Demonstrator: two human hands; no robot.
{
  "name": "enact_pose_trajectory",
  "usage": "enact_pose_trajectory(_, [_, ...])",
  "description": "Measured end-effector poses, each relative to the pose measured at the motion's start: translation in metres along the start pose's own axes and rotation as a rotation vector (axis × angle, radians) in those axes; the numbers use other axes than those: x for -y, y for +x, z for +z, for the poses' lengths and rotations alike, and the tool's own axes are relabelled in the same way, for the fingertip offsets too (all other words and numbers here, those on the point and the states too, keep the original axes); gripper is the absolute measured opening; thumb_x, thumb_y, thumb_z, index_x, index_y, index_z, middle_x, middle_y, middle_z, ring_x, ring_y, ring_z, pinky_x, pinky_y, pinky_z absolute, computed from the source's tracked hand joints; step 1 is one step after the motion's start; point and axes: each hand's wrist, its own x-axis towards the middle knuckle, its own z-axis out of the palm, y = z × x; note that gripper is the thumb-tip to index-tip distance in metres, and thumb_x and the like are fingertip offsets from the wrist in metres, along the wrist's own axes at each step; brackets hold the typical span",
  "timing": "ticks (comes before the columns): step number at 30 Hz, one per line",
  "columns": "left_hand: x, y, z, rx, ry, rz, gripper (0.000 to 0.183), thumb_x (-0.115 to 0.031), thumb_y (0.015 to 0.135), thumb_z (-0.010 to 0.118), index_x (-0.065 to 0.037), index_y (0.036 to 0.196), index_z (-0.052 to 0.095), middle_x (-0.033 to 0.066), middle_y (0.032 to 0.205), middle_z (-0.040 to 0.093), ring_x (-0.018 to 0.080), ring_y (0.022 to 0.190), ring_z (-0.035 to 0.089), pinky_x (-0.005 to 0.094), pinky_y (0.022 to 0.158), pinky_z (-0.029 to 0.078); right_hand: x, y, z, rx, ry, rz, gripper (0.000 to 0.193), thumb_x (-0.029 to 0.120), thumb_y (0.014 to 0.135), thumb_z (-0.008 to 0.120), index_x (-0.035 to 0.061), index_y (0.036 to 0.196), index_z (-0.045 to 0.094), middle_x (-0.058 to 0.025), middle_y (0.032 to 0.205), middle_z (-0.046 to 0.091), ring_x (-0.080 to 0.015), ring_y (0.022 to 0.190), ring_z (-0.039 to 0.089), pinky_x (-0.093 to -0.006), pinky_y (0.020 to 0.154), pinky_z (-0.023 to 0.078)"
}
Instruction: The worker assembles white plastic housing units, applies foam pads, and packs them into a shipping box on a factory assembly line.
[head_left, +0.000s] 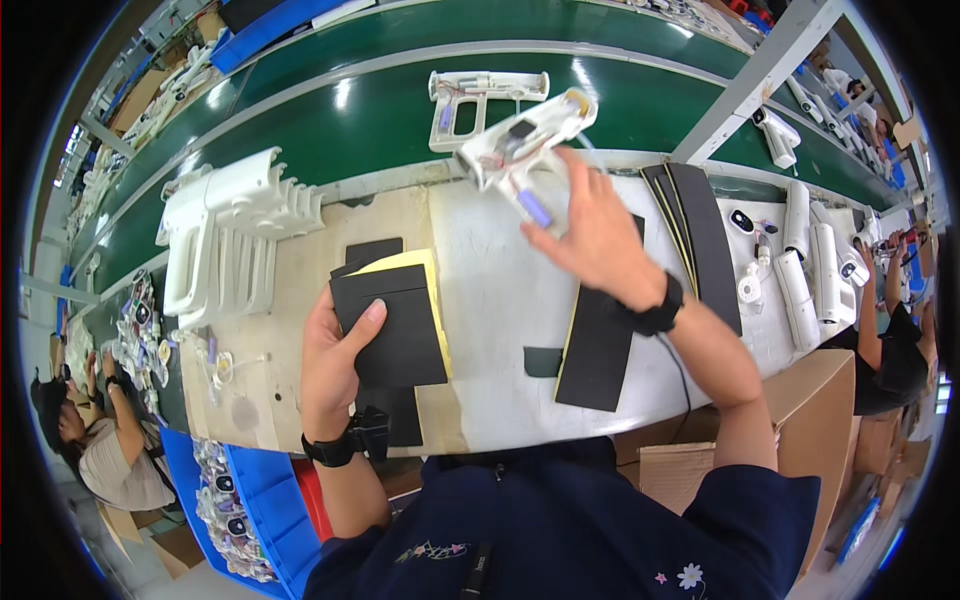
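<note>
In my left hand [335, 355] is a small stack of black foam pads [400, 335] with yellow backing, my thumb pressed on top. My right hand [612, 238] reaches to the far edge of the table, thumb and fingers around the handle of a white gun-shaped housing half [530, 140]. Wires, a black part and a purple cylinder show inside this tilted housing. A similar open housing [480, 100] lies just beyond it on the green conveyor belt [380, 105]. Below my right forearm lies a long black foam strip [598, 350] with a yellow edge.
White housing shells [225, 230] stand nested at the left. More black foam strips [705, 235] lie right of my right hand, beside white assembled units [795, 290]. A metal post [755, 80] rises at the far right. A blue bin [265, 510] and a cardboard box [815, 410] flank me.
</note>
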Motion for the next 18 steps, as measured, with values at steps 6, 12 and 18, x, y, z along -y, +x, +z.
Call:
enact_pose_trajectory(6, [-0.004, -0.021, 0.007, 0.013, 0.029, 0.025, 0.04, -0.007, 0.089, 0.068, 0.002, 0.125, 0.053, 0.0093, 0.113, 0.065, 0.0139, 0.099, 0.063, 0.0279, 0.087, 0.051, 0.044, -0.066, 0.038, 0.085, -0.08, -0.068, 0.078, 0.034, 0.079, 0.071, -0.0034, 0.137, 0.036, -0.0243, 0.104, 0.05, -0.0381, 0.094, 0.051, -0.0446, 0.084, 0.045])
enact_pose_trajectory(12, [-0.004, -0.005, 0.014, 0.02, 0.126, 0.053, 0.041, -0.011, 0.088, 0.072, 0.001, 0.122, 0.054, 0.0069, 0.108, 0.065, 0.0118, 0.095, 0.063, 0.0274, 0.084, 0.052, 0.056, -0.072, 0.047, 0.269, 0.06, -0.039, 0.076, 0.036, 0.087, 0.065, -0.0034, 0.142, 0.031, -0.0287, 0.1, 0.055, -0.0414, 0.093, 0.056, -0.0463, 0.082, 0.047])
enact_pose_trajectory(18, [-0.009, 0.022, 0.033, 0.249, 0.429, 0.152, 0.04, -0.014, 0.086, 0.073, 0.0, 0.119, 0.056, 0.0058, 0.102, 0.065, 0.0125, 0.09, 0.061, 0.0283, 0.08, 0.05, 0.043, 0.014, -0.022, 0.107, 0.241, -0.411, 0.027, 0.016, 0.095, 0.057, -0.0014, 0.114, 0.064, -0.0172, 0.095, 0.064, -0.0343, 0.085, 0.062, -0.0383, 0.077, 0.05])
